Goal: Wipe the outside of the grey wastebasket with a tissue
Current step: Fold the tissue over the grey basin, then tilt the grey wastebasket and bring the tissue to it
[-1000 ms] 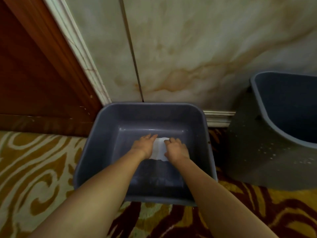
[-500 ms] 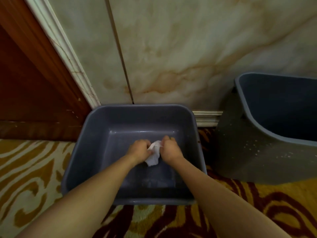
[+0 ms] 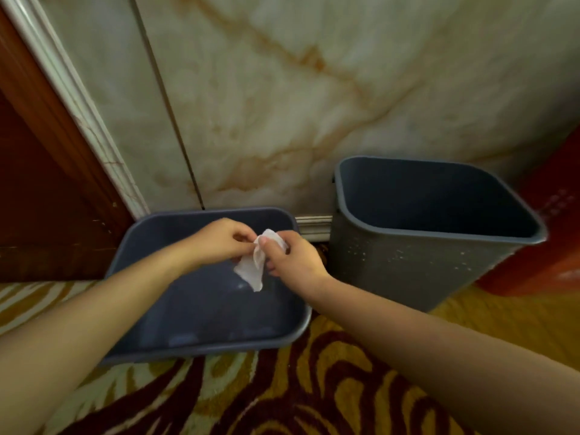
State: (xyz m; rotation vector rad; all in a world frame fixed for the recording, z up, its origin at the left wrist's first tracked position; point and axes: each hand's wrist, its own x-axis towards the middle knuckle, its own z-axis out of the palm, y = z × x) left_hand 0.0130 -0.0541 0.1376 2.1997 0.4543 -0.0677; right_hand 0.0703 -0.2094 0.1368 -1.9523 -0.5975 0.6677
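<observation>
Swirled gold-and-maroon carpet (image 3: pixel 282 394) underfoot, veined marble wall (image 3: pixel 314 89) behind. Two grey wastebaskets: one (image 3: pixel 408 265) upright at right, another (image 3: pixel 204 312) directly below the hands. Left hand (image 3: pixel 219 241) and right hand (image 3: pixel 292 259) both pinch a crumpled white tissue (image 3: pixel 254 268), fingers closed on it above that nearer bin.

Floor: patterned carpet (image 3: pixel 282 387), gold, cream, dark red; upright grey wastebasket (image 3: pixel 408 265) standing on it; second grey bin (image 3: pixel 204 348) just left of that wastebasket; red object (image 3: pixel 546 262) to its right.
</observation>
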